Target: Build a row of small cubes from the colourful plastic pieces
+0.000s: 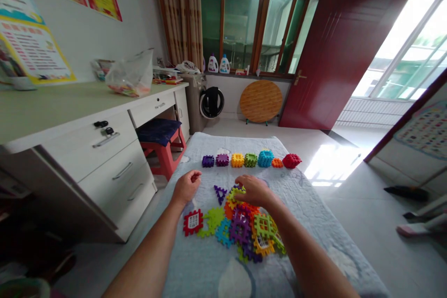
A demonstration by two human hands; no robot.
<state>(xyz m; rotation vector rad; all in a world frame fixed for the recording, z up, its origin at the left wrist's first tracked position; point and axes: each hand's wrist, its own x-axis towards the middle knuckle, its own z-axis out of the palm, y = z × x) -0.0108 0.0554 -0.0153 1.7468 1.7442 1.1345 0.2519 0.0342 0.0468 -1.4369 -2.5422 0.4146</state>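
My left hand (187, 188) hovers over the blanket at the left, its fingers curled in and nothing visible in them. My right hand (254, 189) reaches over the top of a loose pile, thumb and fingers apart around a yellow-green interlocking plastic piece (239, 192). Between the hands lies a purple triangle piece (220, 194). The pile also has a purple square piece (240, 230), a blue piece (223, 233), a green window piece (263, 225) and a lime piece (213, 220). To its left is a red window piece (193, 222). My right hand and forearm hide some pieces.
Behind the hands runs a row of assembled block shapes, among them a yellow cube (237, 160), a blue shape (266, 158) and a red shape (292, 161). The blue-grey blanket (314, 247) covers the work surface. A red stool (164, 149) and a desk (80, 107) stand at the left.
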